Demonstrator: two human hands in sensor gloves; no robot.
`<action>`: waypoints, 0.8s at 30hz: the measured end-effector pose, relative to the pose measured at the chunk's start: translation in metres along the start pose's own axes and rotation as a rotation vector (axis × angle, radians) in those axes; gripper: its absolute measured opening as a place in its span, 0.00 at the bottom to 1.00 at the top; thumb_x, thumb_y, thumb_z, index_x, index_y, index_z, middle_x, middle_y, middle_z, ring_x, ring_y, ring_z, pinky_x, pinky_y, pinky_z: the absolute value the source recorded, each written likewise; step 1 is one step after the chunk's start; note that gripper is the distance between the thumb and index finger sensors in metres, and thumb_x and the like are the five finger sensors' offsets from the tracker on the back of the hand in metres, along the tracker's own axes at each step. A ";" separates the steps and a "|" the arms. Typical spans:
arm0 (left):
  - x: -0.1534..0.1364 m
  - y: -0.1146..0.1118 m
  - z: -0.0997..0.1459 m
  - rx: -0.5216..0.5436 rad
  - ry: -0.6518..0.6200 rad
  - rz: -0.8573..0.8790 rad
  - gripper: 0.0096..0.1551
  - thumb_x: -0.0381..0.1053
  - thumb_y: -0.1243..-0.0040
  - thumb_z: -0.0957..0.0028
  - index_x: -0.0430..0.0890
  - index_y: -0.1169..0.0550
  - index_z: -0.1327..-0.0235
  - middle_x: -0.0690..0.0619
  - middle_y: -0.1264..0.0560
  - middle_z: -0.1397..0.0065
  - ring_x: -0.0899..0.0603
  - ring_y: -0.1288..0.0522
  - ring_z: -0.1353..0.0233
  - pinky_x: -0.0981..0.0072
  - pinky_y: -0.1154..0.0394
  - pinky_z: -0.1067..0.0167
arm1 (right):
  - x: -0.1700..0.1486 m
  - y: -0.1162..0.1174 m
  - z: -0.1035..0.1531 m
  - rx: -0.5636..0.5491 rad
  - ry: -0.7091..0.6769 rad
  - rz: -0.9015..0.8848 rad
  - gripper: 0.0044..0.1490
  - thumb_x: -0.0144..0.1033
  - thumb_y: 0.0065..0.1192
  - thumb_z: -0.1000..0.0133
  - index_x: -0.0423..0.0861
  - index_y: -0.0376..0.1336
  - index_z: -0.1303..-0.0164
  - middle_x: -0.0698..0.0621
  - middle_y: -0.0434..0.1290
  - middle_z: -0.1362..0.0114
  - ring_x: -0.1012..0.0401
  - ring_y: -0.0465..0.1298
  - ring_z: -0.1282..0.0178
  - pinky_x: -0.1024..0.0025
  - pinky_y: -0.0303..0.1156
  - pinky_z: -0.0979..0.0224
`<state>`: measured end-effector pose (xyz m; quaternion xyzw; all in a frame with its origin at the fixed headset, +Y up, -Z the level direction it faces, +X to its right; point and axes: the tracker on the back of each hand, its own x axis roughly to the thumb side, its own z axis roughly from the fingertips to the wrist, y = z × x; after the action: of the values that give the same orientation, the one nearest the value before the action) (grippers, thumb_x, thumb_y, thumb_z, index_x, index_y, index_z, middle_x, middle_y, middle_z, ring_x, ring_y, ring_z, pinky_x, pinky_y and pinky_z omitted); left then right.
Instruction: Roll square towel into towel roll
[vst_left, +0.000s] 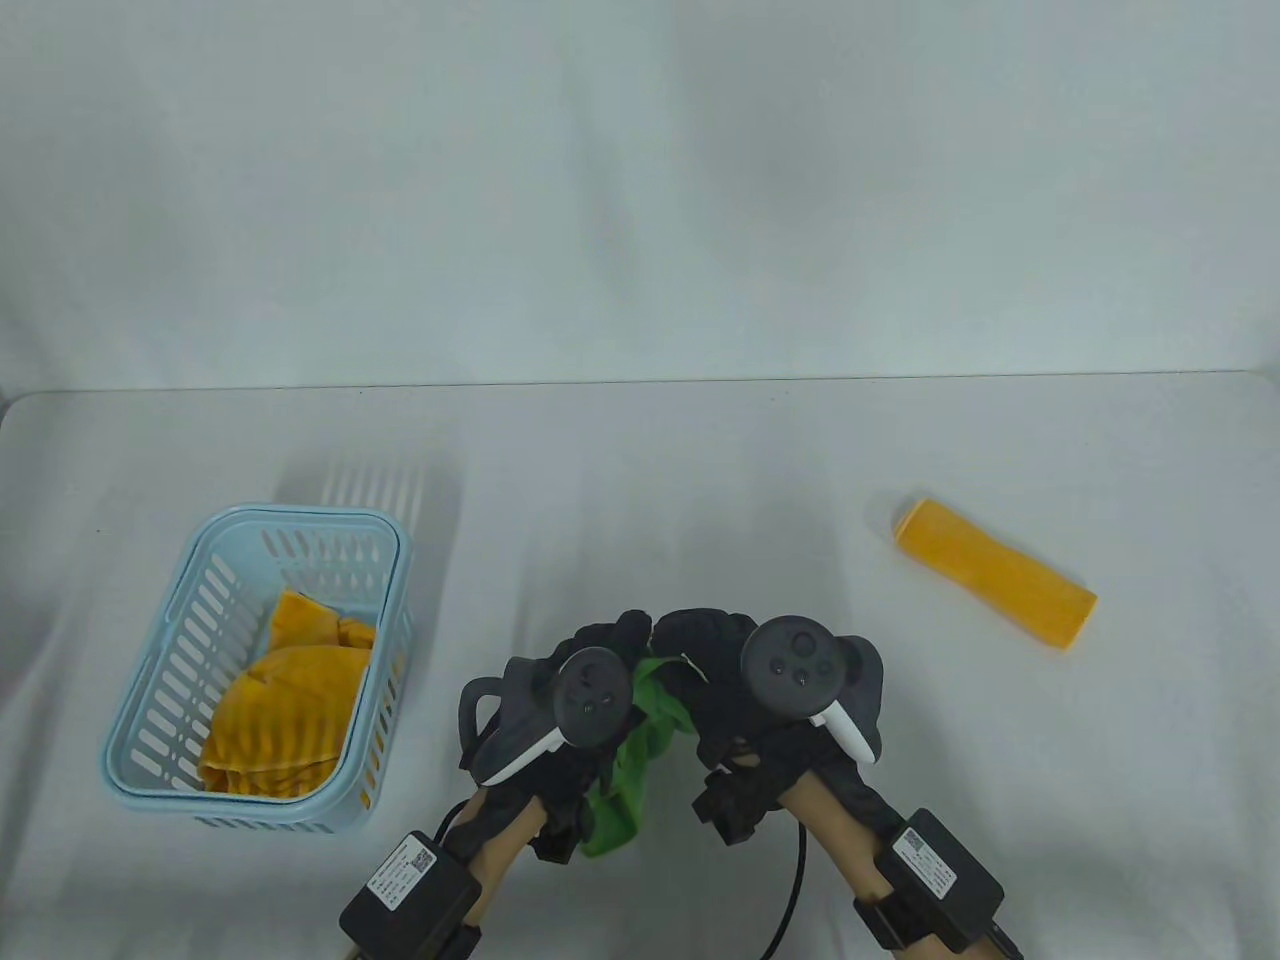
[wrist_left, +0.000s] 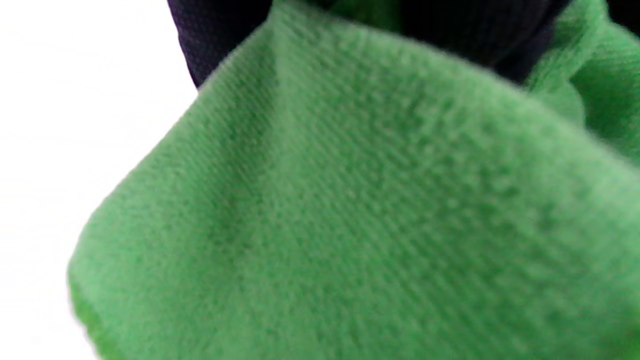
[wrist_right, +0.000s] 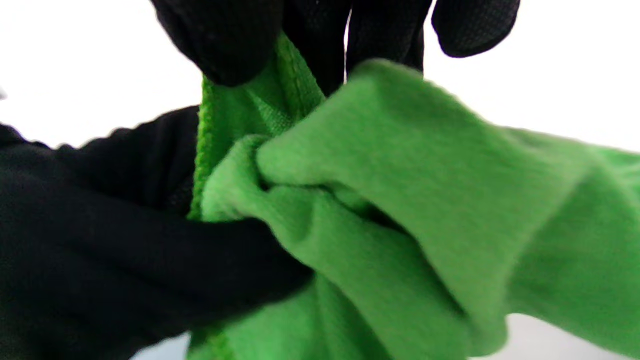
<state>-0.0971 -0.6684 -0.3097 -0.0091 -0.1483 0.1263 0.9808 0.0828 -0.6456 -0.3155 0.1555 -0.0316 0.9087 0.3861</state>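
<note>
Green towel (vst_left: 628, 770) bunched between both hands above the near surface (vst_left: 700, 480), left hand (vst_left: 575, 715) and right hand (vst_left: 770, 700) both gripping its cloth, orange roll (vst_left: 995, 573) lying far right, blue basket (vst_left: 215, 590) with orange cloths (vst_left: 285, 715) at left.

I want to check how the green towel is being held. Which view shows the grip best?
The right wrist view: black gloved fingers pinch the bunched green microfibre towel at its hemmed edge. The left wrist view shows only blurred cloth; the table view mostly hides it between the hands.
</note>
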 end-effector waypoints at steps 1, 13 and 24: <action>-0.001 -0.001 0.000 -0.002 0.002 0.007 0.51 0.54 0.33 0.59 0.54 0.44 0.23 0.56 0.36 0.24 0.49 0.23 0.32 0.53 0.26 0.31 | 0.001 0.000 -0.002 0.020 0.000 -0.008 0.24 0.41 0.65 0.56 0.62 0.63 0.48 0.57 0.77 0.38 0.53 0.78 0.35 0.45 0.68 0.29; -0.011 -0.012 -0.008 -0.064 0.045 0.033 0.56 0.60 0.34 0.61 0.53 0.49 0.21 0.54 0.41 0.20 0.47 0.27 0.27 0.50 0.29 0.29 | 0.005 0.004 -0.043 0.119 0.166 0.017 0.25 0.41 0.69 0.57 0.62 0.66 0.48 0.56 0.79 0.48 0.55 0.79 0.45 0.47 0.69 0.31; -0.029 0.012 0.007 0.032 0.072 0.143 0.61 0.70 0.38 0.66 0.53 0.49 0.20 0.52 0.44 0.17 0.40 0.32 0.21 0.41 0.34 0.26 | 0.015 -0.032 -0.060 0.022 0.250 -0.039 0.24 0.41 0.68 0.56 0.62 0.66 0.48 0.56 0.79 0.48 0.54 0.79 0.45 0.47 0.69 0.31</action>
<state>-0.1286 -0.6641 -0.3121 -0.0087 -0.1098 0.1978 0.9740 0.0805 -0.6021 -0.3696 0.0456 0.0297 0.9136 0.4029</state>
